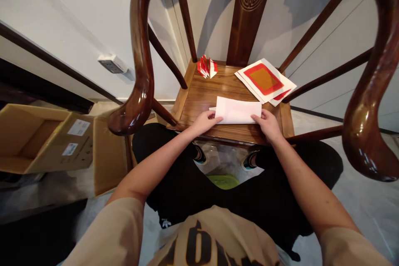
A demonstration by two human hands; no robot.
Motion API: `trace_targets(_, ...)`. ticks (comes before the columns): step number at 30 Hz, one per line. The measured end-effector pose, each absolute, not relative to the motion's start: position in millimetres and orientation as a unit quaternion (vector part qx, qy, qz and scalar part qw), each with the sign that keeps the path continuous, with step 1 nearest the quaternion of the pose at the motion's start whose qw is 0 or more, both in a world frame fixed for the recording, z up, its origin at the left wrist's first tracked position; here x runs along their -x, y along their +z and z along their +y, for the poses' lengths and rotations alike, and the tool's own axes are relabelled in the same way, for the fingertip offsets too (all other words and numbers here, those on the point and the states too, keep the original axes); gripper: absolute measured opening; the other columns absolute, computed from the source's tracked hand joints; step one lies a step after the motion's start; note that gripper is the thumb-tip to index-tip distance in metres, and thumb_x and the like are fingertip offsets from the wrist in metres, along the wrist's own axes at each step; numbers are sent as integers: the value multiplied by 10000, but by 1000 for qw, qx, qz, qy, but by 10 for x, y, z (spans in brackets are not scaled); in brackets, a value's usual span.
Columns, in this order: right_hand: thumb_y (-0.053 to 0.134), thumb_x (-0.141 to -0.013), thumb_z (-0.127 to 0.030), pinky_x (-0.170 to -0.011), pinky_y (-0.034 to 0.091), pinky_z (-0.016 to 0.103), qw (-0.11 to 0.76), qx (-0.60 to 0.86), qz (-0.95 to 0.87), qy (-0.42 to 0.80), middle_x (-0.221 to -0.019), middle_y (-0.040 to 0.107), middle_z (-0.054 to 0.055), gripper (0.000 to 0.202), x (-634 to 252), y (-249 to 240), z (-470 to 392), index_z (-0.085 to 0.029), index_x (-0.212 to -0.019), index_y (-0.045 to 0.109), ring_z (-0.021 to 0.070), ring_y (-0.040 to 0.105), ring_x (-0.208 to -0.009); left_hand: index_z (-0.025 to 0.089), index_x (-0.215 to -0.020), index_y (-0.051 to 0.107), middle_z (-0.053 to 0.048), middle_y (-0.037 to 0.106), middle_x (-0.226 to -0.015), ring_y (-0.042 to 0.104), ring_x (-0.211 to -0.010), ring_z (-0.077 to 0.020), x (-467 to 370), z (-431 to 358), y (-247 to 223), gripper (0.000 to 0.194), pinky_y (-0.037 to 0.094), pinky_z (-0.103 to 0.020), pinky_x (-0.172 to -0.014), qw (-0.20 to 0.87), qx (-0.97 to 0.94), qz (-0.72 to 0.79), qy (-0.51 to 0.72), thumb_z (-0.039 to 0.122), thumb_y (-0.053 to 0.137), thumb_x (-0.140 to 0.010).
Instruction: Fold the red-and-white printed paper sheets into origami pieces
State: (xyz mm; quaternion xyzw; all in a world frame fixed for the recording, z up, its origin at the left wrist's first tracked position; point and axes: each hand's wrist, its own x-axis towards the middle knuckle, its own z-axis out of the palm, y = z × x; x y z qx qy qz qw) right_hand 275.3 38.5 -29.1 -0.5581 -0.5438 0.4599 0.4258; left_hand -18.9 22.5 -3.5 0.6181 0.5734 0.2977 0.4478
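A white sheet of paper [238, 110], folded over lengthwise, lies near the front of the wooden chair seat [199, 93]. My left hand [207, 121] grips its left end, thumb on top and fingers beneath. At the right end, my right hand [267, 123] pinches the paper the same way. Behind it, on the right of the seat, rests a stack of white sheets with a red and orange print [264, 78]. Small folded red-and-white paper pieces [203, 67] stand at the back left.
Curved glossy armrests rise on the left [140, 50] and right [363, 124] of the seat. An open cardboard box [62, 141] sits on the floor to the left. A socket [112, 64] juts from the wall. Something green [223, 181] shows on the floor below.
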Motion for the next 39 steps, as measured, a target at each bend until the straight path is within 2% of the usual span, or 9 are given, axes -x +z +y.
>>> trace_targets(5,762,-737,-418,-812,561,385,437,556,-527,471,-971,742,62,772,-2720,-345,352,-184,-1402,446,217,699,-860,139,-978,748,-86,755,-956,680,-866,-237,152,230,9,402,519,-338,-794,442,-628,585,261,499,671,-817)
trace_targets(8,741,-769,-433,-805,570,407,433,557,-557,439,-942,731,55,803,-2662,-304,243,-193,-1453,396,227,691,-847,147,-1064,739,-93,743,-1067,678,-934,-242,152,122,61,409,523,-344,-849,434,-627,582,283,476,672,-830)
trace_targets(13,747,-779,-441,-875,566,438,444,545,-569,428,-1094,705,98,829,-2590,-169,59,-207,-1477,365,255,680,-969,153,-1028,749,-88,702,-1182,659,-1041,-246,281,78,151,333,513,-348,-927,405,-654,568,293,404,691,-818)
trace_targets(16,761,-766,-462,-857,572,440,449,554,-563,418,-993,716,57,854,-2593,-79,23,-242,-1485,357,233,686,-876,172,-1030,751,-58,710,-1178,647,-1088,-244,414,135,209,322,485,-347,-987,452,-689,509,247,372,730,-779)
trace_targets(18,783,-737,-477,-849,574,437,445,554,-557,430,-968,722,49,806,-2605,-35,28,-243,-1430,446,229,688,-854,175,-1063,738,-46,730,-1119,664,-1035,-233,480,164,232,358,499,-333,-953,472,-696,499,209,361,749,-757)
trace_targets(22,798,-712,-489,-886,565,444,375,532,-551,522,-1095,733,74,539,-2629,-22,57,-215,-1157,666,262,693,-971,163,-1028,736,-45,748,-977,685,-871,-222,501,171,225,382,536,-308,-808,484,-674,537,151,411,754,-738)
trace_targets(27,775,-743,-482,-858,566,442,334,552,-540,541,-1045,755,79,443,-2665,-107,82,-181,-1060,703,262,708,-911,184,-1063,744,-60,748,-1070,675,-970,-247,454,190,180,373,507,-328,-882,476,-690,523,153,458,664,-823)
trace_targets(33,763,-760,-453,-772,563,381,369,580,-523,504,-957,756,62,477,-2677,-172,98,-202,-1149,647,236,701,-837,165,-722,717,-43,694,-745,599,-654,-183,423,230,83,434,418,-282,-607,380,-702,594,101,565,598,-840)
trace_targets(39,684,-806,-447,-779,520,402,330,654,-612,297,-769,667,-1,612,-2634,-283,97,-232,-1361,542,216,616,-726,183,-689,675,-40,659,-678,553,-616,-174,311,211,8,475,345,-288,-577,294,-708,634,102,598,536,-875)
